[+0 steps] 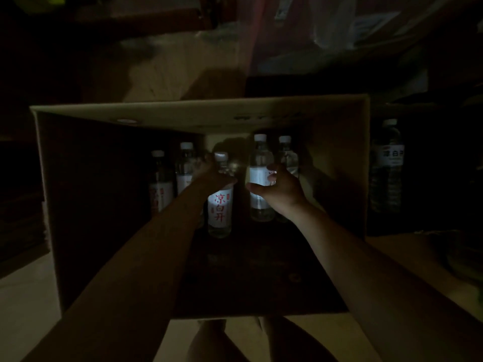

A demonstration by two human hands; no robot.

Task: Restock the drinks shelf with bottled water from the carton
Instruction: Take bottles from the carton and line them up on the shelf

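Cardboard carton is lying on its side across the centre of the frame, its open mouth facing the camera and its upper flap running along the top edge. Both bare forearms are reaching into it from the lower corners of the frame. Left hand is gripping the neck and shoulder of a water bottle with red characters on its white label, which is standing upright at the middle of the carton floor. Right hand is curling its fingers and thumb around the label of a taller-looking clear bottle just right of centre; whether the grip is fully closed cannot be told in the dim light. Another capped bottle is standing directly behind that one, and two further bottles are standing at centre left, deeper in the carton. Lighting is very poor; the carton's left wall is sitting in shadow. Outside the carton, at the right edge of the frame, a larger ribbed water bottle is standing upright against a dark background. At the bottom centre, the person's bare legs are showing above a pale floor.
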